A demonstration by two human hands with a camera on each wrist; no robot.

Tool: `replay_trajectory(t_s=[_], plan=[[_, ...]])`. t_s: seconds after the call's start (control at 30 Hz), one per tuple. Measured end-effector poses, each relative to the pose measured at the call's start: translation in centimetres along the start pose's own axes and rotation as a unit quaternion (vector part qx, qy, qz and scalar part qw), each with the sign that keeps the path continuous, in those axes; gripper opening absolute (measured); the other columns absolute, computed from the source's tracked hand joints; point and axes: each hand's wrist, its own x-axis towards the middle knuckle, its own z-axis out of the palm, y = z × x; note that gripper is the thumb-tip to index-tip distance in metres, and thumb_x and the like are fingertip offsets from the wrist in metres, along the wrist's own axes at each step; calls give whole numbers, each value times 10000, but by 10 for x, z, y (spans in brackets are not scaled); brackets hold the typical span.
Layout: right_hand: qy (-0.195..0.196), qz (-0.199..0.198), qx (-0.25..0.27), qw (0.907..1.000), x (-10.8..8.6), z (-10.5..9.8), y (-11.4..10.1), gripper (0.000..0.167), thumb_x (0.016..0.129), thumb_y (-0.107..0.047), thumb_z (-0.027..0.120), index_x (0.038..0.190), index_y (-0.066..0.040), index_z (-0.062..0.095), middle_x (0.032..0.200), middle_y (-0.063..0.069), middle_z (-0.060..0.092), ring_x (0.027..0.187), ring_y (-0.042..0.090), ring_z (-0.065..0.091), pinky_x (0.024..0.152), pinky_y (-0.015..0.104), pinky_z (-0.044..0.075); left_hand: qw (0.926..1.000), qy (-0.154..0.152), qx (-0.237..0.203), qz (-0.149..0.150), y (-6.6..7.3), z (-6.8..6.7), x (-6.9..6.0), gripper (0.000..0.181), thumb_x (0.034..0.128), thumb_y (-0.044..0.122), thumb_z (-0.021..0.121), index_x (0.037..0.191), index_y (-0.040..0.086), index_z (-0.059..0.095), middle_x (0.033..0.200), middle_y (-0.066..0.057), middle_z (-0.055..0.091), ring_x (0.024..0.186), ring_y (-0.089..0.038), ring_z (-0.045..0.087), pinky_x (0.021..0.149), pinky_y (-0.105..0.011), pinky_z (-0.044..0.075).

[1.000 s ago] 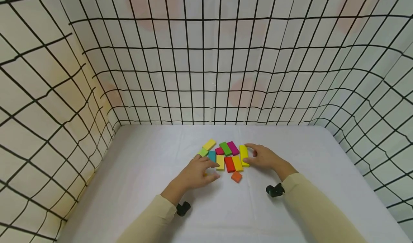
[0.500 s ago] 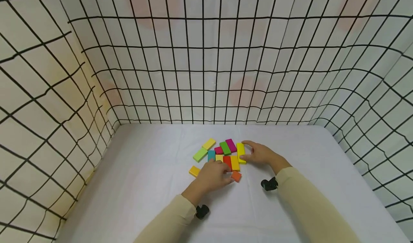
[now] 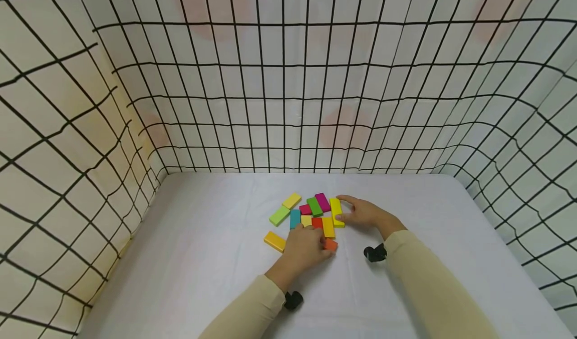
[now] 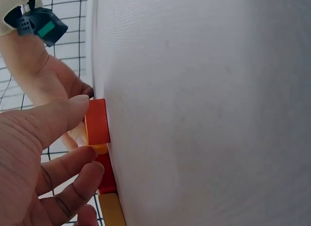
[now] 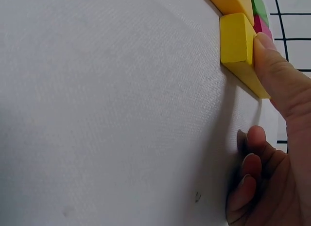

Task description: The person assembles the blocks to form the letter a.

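My left hand (image 3: 303,249) has its thumb and index finger at opposite ends of a small orange block (image 3: 331,244), pinching it; the left wrist view shows the orange block (image 4: 97,121) between them. With my right hand (image 3: 367,215) I hold a long yellow block (image 3: 336,212), index finger at its far end and thumb on its near part. In the right wrist view the thumb presses the yellow block (image 5: 236,40), while the other fingers curl below it. A red block (image 3: 317,222) is partly covered by my left fingers, beside an amber block (image 3: 328,227).
Blue (image 3: 295,219), pale yellow (image 3: 306,221), pink (image 3: 305,210), green (image 3: 314,207) and magenta (image 3: 322,202) blocks lie close by. Light green (image 3: 279,216), yellow (image 3: 292,201) and orange-yellow (image 3: 274,241) blocks lie leftward. Black-lined netting (image 3: 295,98) surrounds the white table (image 3: 203,219).
My left hand has moved right, from near the blue and pale yellow blocks to the orange block. The right hand and its yellow block have shifted slightly left, against the amber block.
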Motion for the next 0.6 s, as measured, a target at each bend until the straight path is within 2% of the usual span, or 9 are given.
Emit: replay_trajectory(t_s=[0.23, 0.47, 0.53, 0.6], plan=[[-38, 121, -38, 9999, 2, 0, 3, 842, 903, -604, 669, 1602, -288, 321, 1599, 234, 398, 1467, 489, 356, 1146, 719, 286, 9997, -165, -154, -123, 1, 2, 3, 363, 849, 552, 770, 840, 193, 721, 664, 104, 598, 695, -105, 465, 644, -257, 365], [-42, 135, -56, 9999, 2, -2, 1, 852, 902, -611, 666, 1603, -274, 319, 1596, 248, 393, 1461, 501, 353, 1142, 722, 287, 9986, -240, -304, -360, 7, 2, 5, 427, 833, 615, 754, 795, 199, 665, 625, 92, 525, 717, -123, 457, 622, -258, 365], [-64, 150, -4, 9999, 2, -1, 2, 847, 905, -605, 666, 1604, -281, 317, 1607, 235, 383, 1475, 492, 339, 1157, 714, 273, 9985, -269, -322, -356, 9, 1, 5, 405, 837, 589, 761, 818, 195, 672, 629, 89, 530, 719, -121, 456, 626, -251, 367], [-72, 121, -2, 9999, 2, -1, 3, 843, 909, -599, 665, 1605, -276, 316, 1605, 233, 388, 1474, 489, 344, 1159, 709, 275, 9989, -293, -287, -226, 11, 2, 5, 367, 849, 550, 766, 862, 190, 694, 653, 89, 560, 716, -115, 461, 636, -240, 374]])
